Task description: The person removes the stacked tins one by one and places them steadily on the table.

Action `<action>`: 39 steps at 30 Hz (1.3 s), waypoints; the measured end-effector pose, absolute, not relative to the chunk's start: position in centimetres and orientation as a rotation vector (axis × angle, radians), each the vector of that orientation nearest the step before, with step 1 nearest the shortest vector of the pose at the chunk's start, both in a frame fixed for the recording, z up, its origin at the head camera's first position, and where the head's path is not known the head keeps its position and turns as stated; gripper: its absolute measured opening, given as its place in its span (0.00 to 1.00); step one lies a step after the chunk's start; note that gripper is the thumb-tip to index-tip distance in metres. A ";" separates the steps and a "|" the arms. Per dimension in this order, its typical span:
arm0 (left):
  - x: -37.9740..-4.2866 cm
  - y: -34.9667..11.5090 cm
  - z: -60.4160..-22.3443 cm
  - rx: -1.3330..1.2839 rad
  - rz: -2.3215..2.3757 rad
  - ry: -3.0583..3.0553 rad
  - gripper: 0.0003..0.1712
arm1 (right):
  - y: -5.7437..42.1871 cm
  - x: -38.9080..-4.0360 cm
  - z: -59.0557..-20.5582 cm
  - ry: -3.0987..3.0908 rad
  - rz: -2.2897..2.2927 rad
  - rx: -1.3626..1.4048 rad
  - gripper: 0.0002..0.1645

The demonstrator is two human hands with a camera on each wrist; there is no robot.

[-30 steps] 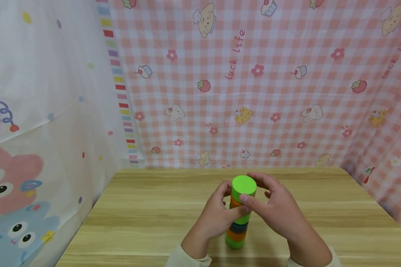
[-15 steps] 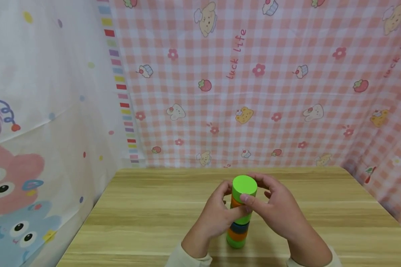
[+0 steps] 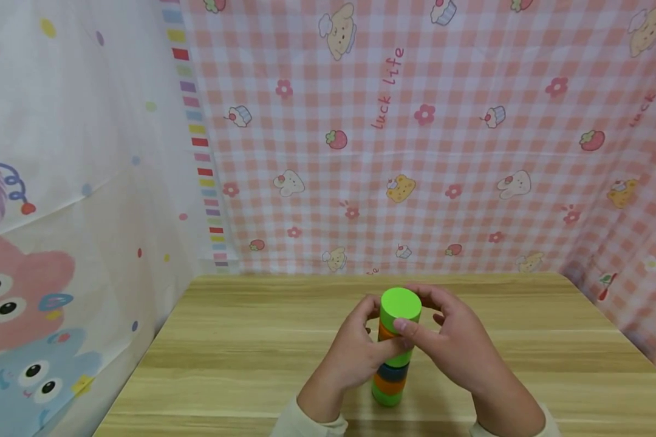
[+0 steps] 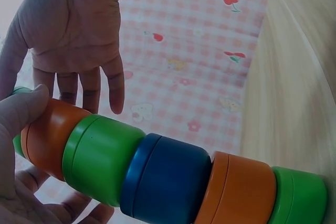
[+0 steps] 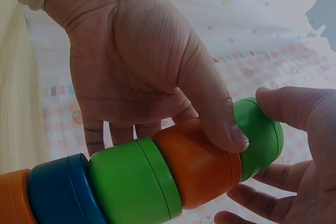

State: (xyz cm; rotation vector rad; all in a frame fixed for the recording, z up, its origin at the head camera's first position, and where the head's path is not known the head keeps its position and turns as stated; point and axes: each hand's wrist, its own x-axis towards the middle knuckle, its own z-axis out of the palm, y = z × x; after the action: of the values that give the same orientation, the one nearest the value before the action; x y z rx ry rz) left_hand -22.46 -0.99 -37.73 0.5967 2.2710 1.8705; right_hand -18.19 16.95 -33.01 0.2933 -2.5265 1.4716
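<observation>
An upright stack of several round pieces, green, orange and dark blue, stands on the wooden table [image 3: 240,358]. Each has a thin seam near one end, like a lidded jar. My right hand [image 3: 459,340] holds the top green piece [image 3: 401,302], thumb in front and fingers behind. Just below, my left hand [image 3: 350,352] grips the orange piece [image 4: 58,135], its thumb across the front. Beneath come another green piece [image 4: 105,137], a blue piece [image 4: 165,177], a second orange piece [image 4: 239,190] and a bottom green piece [image 4: 299,195]. The top piece sits level on the orange one.
Behind the table hangs a pink checked cloth [image 3: 306,164] with printed cartoons. A white cloth [image 3: 115,243] with cartoon figures hangs on the left, and the checked cloth continues on the right. The table's back edge lies a little beyond the hands.
Both hands keep their hold on the stack. The whole head view shifts very slightly rightward.
</observation>
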 end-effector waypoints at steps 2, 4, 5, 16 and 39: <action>-22.5 -0.9 -37.8 0.595 1.868 2.268 0.24 | 17.0 -18.2 -33.0 -2.532 1.471 0.288 0.33; -22.5 -0.9 -37.8 0.595 1.865 2.267 0.24 | 17.0 -18.2 -33.0 -2.536 1.471 0.284 0.33; -22.5 -0.9 -37.9 0.596 1.866 2.264 0.23 | 17.1 -18.2 -33.0 -2.538 1.470 0.284 0.33; -22.4 -0.9 -37.8 0.569 1.888 2.239 0.23 | 17.0 -18.3 -32.8 -2.525 1.449 0.296 0.32; -22.5 -0.6 -38.2 0.586 1.876 2.219 0.24 | 17.6 -18.4 -32.9 -2.445 1.465 0.243 0.33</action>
State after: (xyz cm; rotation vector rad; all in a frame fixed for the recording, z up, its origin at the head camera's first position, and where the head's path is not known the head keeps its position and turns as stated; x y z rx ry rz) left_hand -22.54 -0.65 -38.24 0.5856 2.2192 1.8762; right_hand -18.42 17.57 -32.94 0.2432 -2.4455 1.4646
